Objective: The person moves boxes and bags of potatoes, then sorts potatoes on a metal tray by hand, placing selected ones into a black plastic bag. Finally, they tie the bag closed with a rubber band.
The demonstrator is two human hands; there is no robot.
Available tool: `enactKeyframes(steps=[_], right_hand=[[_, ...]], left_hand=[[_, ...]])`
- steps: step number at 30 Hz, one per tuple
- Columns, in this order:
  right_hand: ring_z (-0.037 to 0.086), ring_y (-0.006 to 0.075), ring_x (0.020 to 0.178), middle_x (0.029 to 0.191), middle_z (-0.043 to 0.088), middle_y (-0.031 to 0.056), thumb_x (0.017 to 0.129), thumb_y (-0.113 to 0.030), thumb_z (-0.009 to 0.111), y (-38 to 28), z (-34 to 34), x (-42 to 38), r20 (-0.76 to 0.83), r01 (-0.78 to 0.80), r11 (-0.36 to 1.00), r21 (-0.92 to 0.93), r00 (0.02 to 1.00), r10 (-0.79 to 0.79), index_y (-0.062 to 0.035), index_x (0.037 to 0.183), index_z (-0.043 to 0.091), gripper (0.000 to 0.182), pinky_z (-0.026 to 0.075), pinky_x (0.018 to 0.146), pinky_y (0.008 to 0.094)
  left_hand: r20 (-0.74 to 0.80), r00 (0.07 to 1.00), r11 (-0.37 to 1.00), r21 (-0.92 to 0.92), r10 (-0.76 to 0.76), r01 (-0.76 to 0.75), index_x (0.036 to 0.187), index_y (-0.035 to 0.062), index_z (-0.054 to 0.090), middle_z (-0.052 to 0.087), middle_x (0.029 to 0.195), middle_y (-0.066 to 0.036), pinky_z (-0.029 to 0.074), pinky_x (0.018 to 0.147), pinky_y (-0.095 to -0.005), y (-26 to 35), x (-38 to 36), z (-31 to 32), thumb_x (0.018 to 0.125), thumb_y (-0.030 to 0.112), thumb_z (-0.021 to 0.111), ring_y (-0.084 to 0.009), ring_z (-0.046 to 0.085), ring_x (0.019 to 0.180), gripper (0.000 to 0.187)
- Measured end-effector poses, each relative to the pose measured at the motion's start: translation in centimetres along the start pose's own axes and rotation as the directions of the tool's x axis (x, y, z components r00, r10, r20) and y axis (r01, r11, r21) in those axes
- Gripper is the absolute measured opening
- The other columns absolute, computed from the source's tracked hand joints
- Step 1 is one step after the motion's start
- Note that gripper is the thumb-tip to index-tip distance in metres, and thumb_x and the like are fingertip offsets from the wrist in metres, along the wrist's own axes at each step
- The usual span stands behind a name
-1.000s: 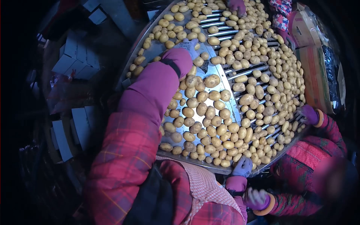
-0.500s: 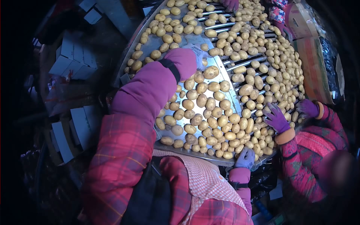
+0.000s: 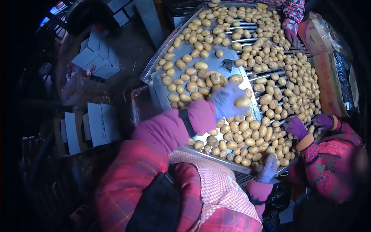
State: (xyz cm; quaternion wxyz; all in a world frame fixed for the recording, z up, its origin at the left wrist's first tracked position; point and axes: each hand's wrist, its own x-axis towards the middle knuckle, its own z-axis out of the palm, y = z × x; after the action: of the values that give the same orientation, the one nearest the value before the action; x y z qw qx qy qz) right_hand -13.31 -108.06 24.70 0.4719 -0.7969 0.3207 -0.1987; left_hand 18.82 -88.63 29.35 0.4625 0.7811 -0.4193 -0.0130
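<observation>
Close in, my gloved right hand (image 3: 267, 169) is at the near rim of the metal table (image 3: 159, 91), fingers extended, just beside several potatoes (image 3: 257, 156). Farther in, my gloved left hand (image 3: 228, 100) is blurred above more of them, with one potato (image 3: 242, 101) at its fingertips; I cannot tell whether I grip it. The table bears too many to count, around both hands and across the metal bars (image 3: 247, 40). Right of my right hand, a neighbour's two purple gloves (image 3: 295, 127) crowd that corner. Left of my left hand, off the table, stand pale cartons (image 3: 109, 123) and a pale box (image 3: 102, 56). One dark scrap (image 3: 227, 65) lies beyond my left hand; rightward stand a striped carton (image 3: 326, 82) beside black plastic (image 3: 343, 77), a pinkish carton (image 3: 309, 33) and another person's gloved hand (image 3: 291, 34).
</observation>
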Motion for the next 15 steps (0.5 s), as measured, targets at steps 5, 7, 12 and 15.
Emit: enactKeyframes(steps=[5, 7, 12, 15], right_hand=[[0.054, 0.0228, 0.112, 0.135, 0.047, 0.0103, 0.096, -0.048, 0.045, -9.1, 6.6, 0.6, 0.576, -0.596, 0.331, 0.732, 0.8, 0.168, -0.0111, 0.144, 0.032, 0.061, 0.051, 0.084, 0.0332], [0.053, 0.0228, 0.115, 0.138, 0.045, 0.0107, 0.096, -0.048, 0.044, -7.5, 6.1, 0.3, 0.576, -0.621, 0.302, 0.723, 0.784, 0.231, -0.0094, 0.144, 0.031, 0.063, 0.051, 0.087, 0.0336], [0.046, 0.0239, 0.125, 0.143, 0.04, 0.014, 0.093, -0.02, 0.053, -5.4, 4.8, -0.6, 0.682, -0.672, 0.122, 0.73, 0.727, -0.079, -0.0025, 0.143, 0.028, 0.058, 0.041, 0.102, 0.0356], [0.048, 0.0238, 0.123, 0.141, 0.041, 0.0157, 0.084, -0.009, 0.064, -3.2, 5.5, -2.3, 0.369, -0.161, 0.778, 0.607, 0.924, -0.097, -0.0024, 0.144, 0.022, 0.074, 0.044, 0.099, 0.034]], left_hand=[[0.341, 0.914, 0.974, -0.135, 0.219, -0.183, 0.12, 0.0133, 0.059, 0.053, 0.12, -0.017, 0.048, 0.08, -0.0487, 7.5, -6.1, 4.8, 0.074, 0.042, 0.07, -0.0357, 0.058, 0.097, 0.055], [0.348, 0.913, 0.963, -0.23, 0.213, -0.138, 0.123, 0.0122, 0.056, 0.053, 0.12, -0.016, 0.048, 0.081, -0.048, 7.2, -6.6, 3.8, 0.075, 0.042, 0.07, -0.0355, 0.059, 0.098, 0.058], [0.15, 0.985, 0.964, 0.26, -0.09, 0.048, 0.125, 0.0069, 0.051, 0.049, 0.121, -0.018, 0.046, 0.086, -0.0427, -0.1, -6.6, -1.7, 0.07, 0.03, 0.071, -0.0344, 0.053, 0.105, 0.063], [-0.124, 0.986, 0.842, 0.515, -0.113, 0.162, 0.13, 0.0134, 0.048, 0.037, 0.136, -0.02, 0.03, 0.098, -0.0558, -4.9, -5.8, -2.4, 0.073, 0.045, 0.065, -0.0402, 0.037, 0.122, 0.068]])
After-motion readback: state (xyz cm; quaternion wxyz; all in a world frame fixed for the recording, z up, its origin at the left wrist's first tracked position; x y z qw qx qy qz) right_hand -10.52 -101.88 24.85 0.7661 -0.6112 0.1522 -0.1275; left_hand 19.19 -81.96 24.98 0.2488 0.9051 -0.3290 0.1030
